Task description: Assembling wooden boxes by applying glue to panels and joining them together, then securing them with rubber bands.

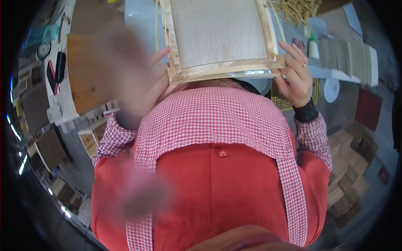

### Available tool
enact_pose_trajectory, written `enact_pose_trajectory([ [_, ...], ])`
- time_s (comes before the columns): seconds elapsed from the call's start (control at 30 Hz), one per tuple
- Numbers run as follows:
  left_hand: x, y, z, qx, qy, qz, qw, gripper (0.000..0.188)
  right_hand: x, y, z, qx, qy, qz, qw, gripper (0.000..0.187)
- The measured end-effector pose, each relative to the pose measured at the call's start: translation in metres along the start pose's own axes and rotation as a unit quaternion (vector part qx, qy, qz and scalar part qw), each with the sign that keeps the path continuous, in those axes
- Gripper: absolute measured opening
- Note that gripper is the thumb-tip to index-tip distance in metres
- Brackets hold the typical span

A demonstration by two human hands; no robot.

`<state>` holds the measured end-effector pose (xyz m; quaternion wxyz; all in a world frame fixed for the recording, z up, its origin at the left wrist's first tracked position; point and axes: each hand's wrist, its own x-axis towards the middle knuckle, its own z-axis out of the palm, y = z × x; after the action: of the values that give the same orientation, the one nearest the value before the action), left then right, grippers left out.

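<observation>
Between my two hands is a rectangular wooden frame [226,68] of pale wood, with a flat light panel [220,31] set inside its borders. Its near edge sits close to my apron, and the far end runs out of view at the top. My left hand [158,81] grips the near left corner, partly hidden by a blurred smudge over the picture. At the near right corner, my right hand [296,77] holds the frame with its fingers along the side and the thumb below. Thin pale strips [157,27] run along the frame's outer sides.
On the right are a white bottle with a green cap [313,47], a row of greyish boards [349,60], tan strips [299,9], a white disc [331,90] and a yellow basket [281,103]. Leftward lie a brown board [86,88] and a round dial [43,50]. Cardboard [347,163] is stacked lower right.
</observation>
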<state>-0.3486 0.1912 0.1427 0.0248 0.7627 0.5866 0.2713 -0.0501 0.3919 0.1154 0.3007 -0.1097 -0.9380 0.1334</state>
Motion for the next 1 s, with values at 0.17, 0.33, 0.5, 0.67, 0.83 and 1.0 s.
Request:
enact_pose_trajectory([
  [0.17,0.003,-0.010,0.017,0.062,0.062,0.087,0.992,0.022,-0.024,-0.018,0.018,-0.122,0.084,0.084,0.985,0.019],
  [0.33,-0.017,-0.010,0.031,0.037,0.081,0.075,0.993,0.029,-0.049,-0.060,0.052,-0.126,0.144,0.272,0.943,0.027],
  [0.5,-0.003,-0.010,0.017,-0.095,0.158,0.023,0.983,0.032,-0.023,-0.095,0.055,-0.030,0.237,0.390,0.889,0.023],
  [0.67,0.089,-0.083,0.034,-0.296,0.220,-0.145,0.918,0.037,0.003,-0.107,0.081,0.329,0.265,0.494,0.760,0.029],
  [0.83,0.104,-0.125,0.040,-0.565,0.049,-0.326,0.756,0.037,0.013,-0.086,0.091,0.381,0.332,0.460,0.730,0.039],
  [1.0,0.084,-0.075,0.035,-0.597,0.007,-0.352,0.721,0.038,-0.004,-0.010,0.063,0.212,0.324,0.425,0.818,0.044],
])
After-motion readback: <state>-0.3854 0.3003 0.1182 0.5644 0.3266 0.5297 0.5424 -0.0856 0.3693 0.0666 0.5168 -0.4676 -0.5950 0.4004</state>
